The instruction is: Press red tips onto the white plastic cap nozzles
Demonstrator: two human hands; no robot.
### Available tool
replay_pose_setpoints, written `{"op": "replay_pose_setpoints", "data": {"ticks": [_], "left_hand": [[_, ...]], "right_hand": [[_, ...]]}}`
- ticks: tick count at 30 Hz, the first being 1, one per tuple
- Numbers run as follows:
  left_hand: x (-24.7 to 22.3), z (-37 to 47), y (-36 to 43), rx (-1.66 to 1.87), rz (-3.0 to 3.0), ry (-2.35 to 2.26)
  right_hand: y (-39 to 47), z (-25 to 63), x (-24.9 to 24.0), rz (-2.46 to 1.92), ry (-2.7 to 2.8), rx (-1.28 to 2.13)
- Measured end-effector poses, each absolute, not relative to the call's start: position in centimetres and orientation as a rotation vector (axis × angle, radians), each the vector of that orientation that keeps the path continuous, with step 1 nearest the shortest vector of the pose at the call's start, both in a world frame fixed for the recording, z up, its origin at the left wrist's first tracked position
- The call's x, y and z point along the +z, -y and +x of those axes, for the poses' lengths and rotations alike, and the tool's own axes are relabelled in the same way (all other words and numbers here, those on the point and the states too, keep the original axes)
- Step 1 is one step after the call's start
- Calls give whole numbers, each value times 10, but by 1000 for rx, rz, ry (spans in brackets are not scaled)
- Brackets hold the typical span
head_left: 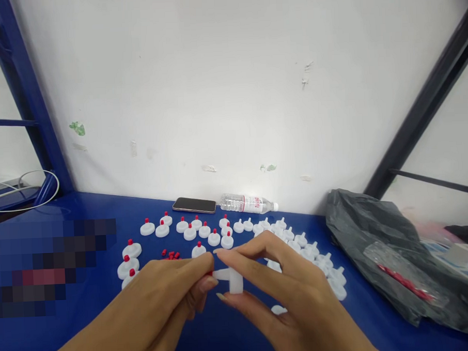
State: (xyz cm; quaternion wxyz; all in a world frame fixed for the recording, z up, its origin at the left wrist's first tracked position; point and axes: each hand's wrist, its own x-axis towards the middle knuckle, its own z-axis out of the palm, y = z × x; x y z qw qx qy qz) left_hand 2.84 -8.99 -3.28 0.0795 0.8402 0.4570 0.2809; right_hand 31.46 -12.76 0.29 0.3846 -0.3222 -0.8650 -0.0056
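Observation:
Between the fingers of my right hand (285, 282) is a white nozzle cap (236, 281), held on edge with its spout pointing left. My left hand (184, 286) pinches a small red tip at the end of that spout, mostly hidden by the fingers. Behind my hands, several white caps with red tips (190, 232) stand in loose rows at the left and centre. Several white caps without red tips (310, 252) are grouped at the right, partly behind my right hand. A few loose red tips (171, 255) lie near my left hand.
The blue table (91, 207) meets a white wall. A phone (194, 205) and a clear bottle (247, 203) lie along its back. At right, a dark plastic bag (348, 217) lies under a clear bag of red pieces (407, 282). The left side is partly pixelated.

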Motion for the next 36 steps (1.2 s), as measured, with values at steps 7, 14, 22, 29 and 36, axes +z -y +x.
{"op": "replay_pose_setpoints", "data": {"ticks": [7, 14, 22, 29, 36], "left_hand": [[-73, 9, 107, 938, 2396, -1274], [-69, 10, 102, 1016, 2469, -1232], [-69, 20, 106, 1157, 2466, -1203], [-62, 17, 81, 655, 2661, -1180], [-69, 51, 77, 179, 2735, -1305]], "right_hand": [[131, 307, 1, -807, 2184, -104], [128, 302, -4, -750, 2164, -106], [118, 294, -8, -669, 2143, -102], [116, 292, -11, -1175, 2364, 156], [120, 285, 4, -1760, 2424, 600]]}}
